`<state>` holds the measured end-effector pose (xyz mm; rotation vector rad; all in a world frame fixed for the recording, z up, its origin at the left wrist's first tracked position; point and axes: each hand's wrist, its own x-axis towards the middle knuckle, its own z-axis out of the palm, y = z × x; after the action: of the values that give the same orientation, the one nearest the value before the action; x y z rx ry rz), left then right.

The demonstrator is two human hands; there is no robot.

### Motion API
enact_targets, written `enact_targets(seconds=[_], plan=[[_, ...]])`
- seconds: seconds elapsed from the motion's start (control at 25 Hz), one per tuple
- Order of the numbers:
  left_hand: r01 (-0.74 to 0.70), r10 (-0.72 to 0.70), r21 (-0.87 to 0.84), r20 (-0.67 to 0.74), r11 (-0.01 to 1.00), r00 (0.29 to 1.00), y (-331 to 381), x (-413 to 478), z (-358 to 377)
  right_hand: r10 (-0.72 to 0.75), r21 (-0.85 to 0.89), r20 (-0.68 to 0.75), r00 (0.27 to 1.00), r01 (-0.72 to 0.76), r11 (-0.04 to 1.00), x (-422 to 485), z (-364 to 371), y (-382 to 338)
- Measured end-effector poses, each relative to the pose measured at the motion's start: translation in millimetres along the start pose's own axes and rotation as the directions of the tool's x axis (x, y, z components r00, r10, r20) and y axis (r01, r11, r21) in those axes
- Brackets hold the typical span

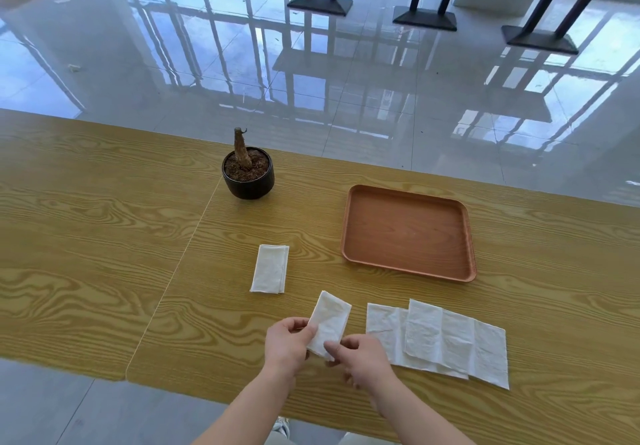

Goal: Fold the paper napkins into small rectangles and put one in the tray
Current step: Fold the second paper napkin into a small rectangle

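Observation:
A small folded white napkin (329, 320) is held just above the wooden table near its front edge. My left hand (289, 342) pinches its lower left side and my right hand (360, 358) pinches its bottom corner. Another folded napkin (270, 269) lies flat on the table, further back and to the left. Several larger napkins (443, 340) lie overlapping to the right of my hands. The brown tray (408, 233) stands behind them with nothing in it.
A black pot (248, 176) holding a bare stump stands at the back of the wooden table (104, 237). Beyond the table's far edge lies glossy tiled floor with dark table bases (320, 3).

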<state>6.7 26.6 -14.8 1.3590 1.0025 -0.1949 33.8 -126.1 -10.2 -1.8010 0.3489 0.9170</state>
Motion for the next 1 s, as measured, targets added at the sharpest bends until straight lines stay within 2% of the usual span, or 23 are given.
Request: enact_targets(seconds=[0.08, 0.28, 0.48, 0.76, 1.0], plan=[[-0.057, 0.057, 0.040, -0.010, 0.998, 0.998, 2, -1, -3, -0.057, 0.000, -0.018, 0.998, 0.057, 0.998, 2, 4, -2], [-0.167, 0.173, 0.150, -0.027, 0.975, 0.985, 10, -1, -23, -0.138, -0.134, -0.024, 0.990, 0.134, 0.982, 15, 15, -19], [-0.211, 0.233, 0.181, -0.109, 0.960, 0.966, 30, 18, -47, -0.188, -0.266, -0.031, 0.982, 0.173, 0.948, 39, 39, -50], [-0.177, 0.239, 0.273, -0.212, 0.945, 0.948, 61, 69, -64, -0.225, -0.280, -0.057, 0.973, 0.201, 0.939, 78, 71, -94], [-0.119, 0.214, 0.405, -0.198, 0.907, 0.956, 71, 105, -72, -0.193, -0.312, -0.104, 0.976, 0.152, 0.938, 100, 87, -103]])
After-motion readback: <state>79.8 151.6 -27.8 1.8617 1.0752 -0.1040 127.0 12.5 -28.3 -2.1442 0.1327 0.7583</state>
